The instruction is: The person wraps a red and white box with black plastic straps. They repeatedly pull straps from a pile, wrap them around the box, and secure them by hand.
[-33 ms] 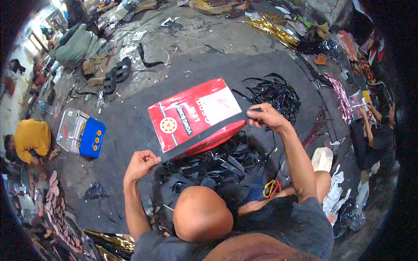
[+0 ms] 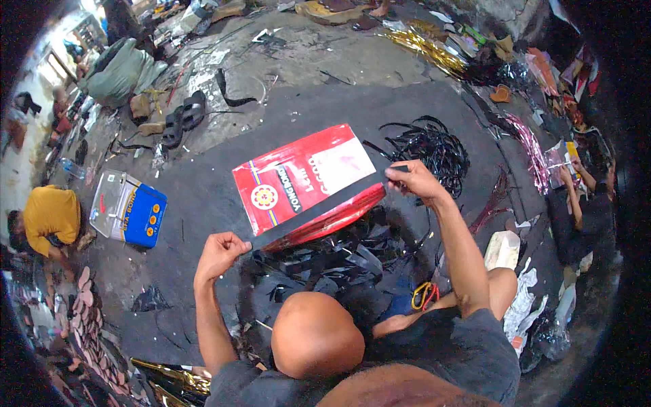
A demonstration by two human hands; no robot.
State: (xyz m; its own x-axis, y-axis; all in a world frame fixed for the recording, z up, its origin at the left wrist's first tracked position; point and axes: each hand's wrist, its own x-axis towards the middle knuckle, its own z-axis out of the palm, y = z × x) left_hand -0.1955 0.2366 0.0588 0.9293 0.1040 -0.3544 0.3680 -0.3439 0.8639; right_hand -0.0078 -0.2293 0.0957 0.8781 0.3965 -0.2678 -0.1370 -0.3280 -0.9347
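as left fingers point(image 2: 236, 243) and right fingers point(image 2: 401, 176) pinch a black strip point(image 2: 316, 209), lettering point(image 2: 286, 186) marks a red package point(image 2: 291, 157).

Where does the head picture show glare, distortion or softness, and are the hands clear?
Head view: the window at upper left is hazy and overbright; the red container shows glossy highlights on its near side.
Head view: fisheye curvature and black corners; left hand, right hand and dark strip look reasonably clear.

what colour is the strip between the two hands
The strip is black, clearest in the head view.
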